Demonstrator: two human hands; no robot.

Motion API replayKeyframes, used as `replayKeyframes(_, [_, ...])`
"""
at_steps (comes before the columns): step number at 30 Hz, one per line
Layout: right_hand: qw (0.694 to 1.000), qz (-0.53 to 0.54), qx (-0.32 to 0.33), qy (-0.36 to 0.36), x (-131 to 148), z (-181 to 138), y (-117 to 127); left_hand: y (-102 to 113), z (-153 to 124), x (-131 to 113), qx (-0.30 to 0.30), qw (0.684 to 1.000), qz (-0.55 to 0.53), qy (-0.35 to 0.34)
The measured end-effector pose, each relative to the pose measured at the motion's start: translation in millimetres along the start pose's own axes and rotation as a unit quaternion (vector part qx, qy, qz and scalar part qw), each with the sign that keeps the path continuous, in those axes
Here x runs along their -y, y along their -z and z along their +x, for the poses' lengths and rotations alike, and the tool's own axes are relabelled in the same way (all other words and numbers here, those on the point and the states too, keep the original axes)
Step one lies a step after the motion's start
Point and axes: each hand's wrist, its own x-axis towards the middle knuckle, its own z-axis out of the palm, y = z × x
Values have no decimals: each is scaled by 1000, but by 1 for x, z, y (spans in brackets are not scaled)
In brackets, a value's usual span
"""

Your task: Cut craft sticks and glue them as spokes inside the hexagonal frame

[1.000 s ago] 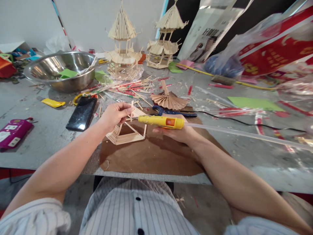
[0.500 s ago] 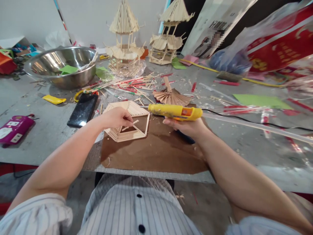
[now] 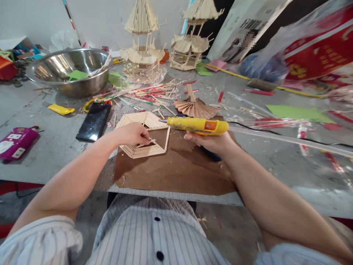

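Observation:
My left hand [image 3: 137, 134] is closed in a pinch over a hexagonal frame [image 3: 150, 151] of pale wooden sticks, with a short wooden stick [image 3: 153, 140] at its fingertips. Some sections of the frame are filled with rows of sticks, while the right one is open. The frame lies on a brown board [image 3: 176, 176]. In my right hand [image 3: 211, 142] is a yellow hot glue gun [image 3: 198, 126], its nozzle pointing left above the frame's right side. Beneath that hand a dark tool handle [image 3: 211, 154] shows in part; its kind is hidden.
Two stick pagodas [image 3: 142, 55] [image 3: 190, 49] stand at the back. A steel bowl [image 3: 82, 86], a phone [image 3: 93, 122], a yellow utility knife [image 3: 61, 109] and a purple power strip [image 3: 18, 143] are left. Loose sticks [image 3: 154, 92] and a folded paper fan [image 3: 195, 106] lie beyond the board. A black cord [image 3: 270, 131] runs right.
The short stick at my left fingertips has dropped slightly toward the frame. My right hand holds the glue gun almost still. The view has shifted a little.

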Motion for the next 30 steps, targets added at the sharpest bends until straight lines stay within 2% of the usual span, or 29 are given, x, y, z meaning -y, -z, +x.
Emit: replayKeyframes(30, [1000, 19, 10, -16, -3, -1, -1, 0, -1, -1, 41, 999, 6, -27])
